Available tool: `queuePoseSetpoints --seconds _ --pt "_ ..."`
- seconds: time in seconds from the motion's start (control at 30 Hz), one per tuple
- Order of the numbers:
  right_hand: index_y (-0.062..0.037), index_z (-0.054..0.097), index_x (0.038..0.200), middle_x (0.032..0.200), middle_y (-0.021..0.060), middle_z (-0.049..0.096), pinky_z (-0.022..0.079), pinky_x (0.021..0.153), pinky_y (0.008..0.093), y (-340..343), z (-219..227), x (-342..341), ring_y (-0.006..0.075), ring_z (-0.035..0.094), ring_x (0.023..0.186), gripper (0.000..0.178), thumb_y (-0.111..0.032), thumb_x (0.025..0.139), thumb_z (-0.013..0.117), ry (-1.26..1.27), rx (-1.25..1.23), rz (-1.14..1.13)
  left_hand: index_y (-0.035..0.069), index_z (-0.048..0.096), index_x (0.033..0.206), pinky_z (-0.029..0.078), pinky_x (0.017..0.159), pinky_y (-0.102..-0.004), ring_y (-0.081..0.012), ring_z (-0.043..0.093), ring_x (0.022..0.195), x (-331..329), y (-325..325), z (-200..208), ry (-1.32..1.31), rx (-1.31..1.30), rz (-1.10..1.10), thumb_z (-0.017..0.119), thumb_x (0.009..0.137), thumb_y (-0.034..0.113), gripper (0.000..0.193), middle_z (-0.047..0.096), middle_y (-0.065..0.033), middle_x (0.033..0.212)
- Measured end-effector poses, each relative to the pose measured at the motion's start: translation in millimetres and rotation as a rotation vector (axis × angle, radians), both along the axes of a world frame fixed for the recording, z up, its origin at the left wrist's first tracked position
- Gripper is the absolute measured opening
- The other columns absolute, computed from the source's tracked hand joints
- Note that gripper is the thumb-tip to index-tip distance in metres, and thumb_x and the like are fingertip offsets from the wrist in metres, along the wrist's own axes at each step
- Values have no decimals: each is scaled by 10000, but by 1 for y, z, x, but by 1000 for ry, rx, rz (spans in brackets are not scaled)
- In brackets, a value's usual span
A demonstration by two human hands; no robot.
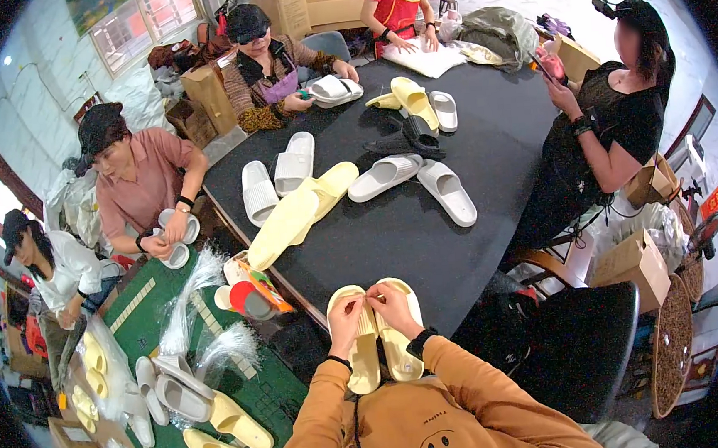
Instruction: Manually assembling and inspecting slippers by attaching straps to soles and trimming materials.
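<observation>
Pair of pale yellow slide sandals (pixel 377 339): held together, soles outward, at the near edge of the black table (pixel 426 228), toes pointing away from the wearer, heels down toward the orange sweatshirt (pixel 423 423).

Left hand (pixel 346 312): clasping the left sandal of the pair, fingertips pinched at the seam where the two meet near the top.

Right hand (pixel 394 305): clasping the right sandal, fingers curled over its upper edge and pinching at the same seam. The two hands touch, or nearly so, over the middle of the pair (what the fingertips pinch is too small to tell). Dark band on each wrist.

On the table, well apart from the pair: a loose yellow pair (pixel 296 212) lying overlapped toward the left, two white slides (pixel 276 176) beyond them, a white pair (pixel 414 183) near the centre, black sandals (pixel 407 141) behind those, and more yellow and white ones (pixel 417 103) toward the far end.

Other people around the table: one in a pink shirt (pixel 144 185) at the left holding a white slide, one in a patterned top (pixel 269 72) at the far left corner with a white pair, one in red (pixel 394 5) at the far end, one in black (pixel 609 115) standing at the right.

Left of the wearer: a green mat (pixel 237 382) with clear plastic bags (pixel 193 298) and further white and yellow slides (pixel 197 410).
</observation>
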State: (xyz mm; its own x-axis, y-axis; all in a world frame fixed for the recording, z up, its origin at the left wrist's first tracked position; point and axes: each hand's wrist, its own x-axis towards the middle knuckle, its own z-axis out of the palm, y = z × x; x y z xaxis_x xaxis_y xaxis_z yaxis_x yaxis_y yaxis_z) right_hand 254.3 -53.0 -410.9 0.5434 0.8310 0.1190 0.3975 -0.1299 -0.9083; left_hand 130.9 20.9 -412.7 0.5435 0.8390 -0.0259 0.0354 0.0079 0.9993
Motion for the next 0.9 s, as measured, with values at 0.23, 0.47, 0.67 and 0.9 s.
queuePoseSetpoints --seconds 0.23,0.47,0.67,0.9 --pt "7 636 921 881 88 627 516 662 283 1 2 -2 176 626 741 114 -77 845 648 31 17 14 -21 651 970 496 763 -255 -128 613 856 1 0 -5 38 41 34 615 891 87 138 656 -69 958" --pt "1 631 919 857 93 617 499 645 293 2 -2 -3 192 612 713 108 -87 858 636 -24 16 -15 -13 653 1020 497 769 -251 -118 613 845 -1 1 -6 -83 -102 46 603 901 75 156 657 -60 974" --pt "-4 626 925 847 96 612 499 647 295 2 2 -3 195 616 722 97 -78 862 624 -19 58 -7 -25 658 1004 497 707 -242 -95 602 765 5 -3 -5 5 71 49 614 904 87 156 656 -42 853" --pt "12 594 905 856 118 610 508 660 310 3 -9 -3 227 628 741 94 -70 862 608 -36 57 -84 6 625 950 495 756 -255 -111 599 816 3 0 -10 -35 -42 76 626 888 72 91 639 -39 915"
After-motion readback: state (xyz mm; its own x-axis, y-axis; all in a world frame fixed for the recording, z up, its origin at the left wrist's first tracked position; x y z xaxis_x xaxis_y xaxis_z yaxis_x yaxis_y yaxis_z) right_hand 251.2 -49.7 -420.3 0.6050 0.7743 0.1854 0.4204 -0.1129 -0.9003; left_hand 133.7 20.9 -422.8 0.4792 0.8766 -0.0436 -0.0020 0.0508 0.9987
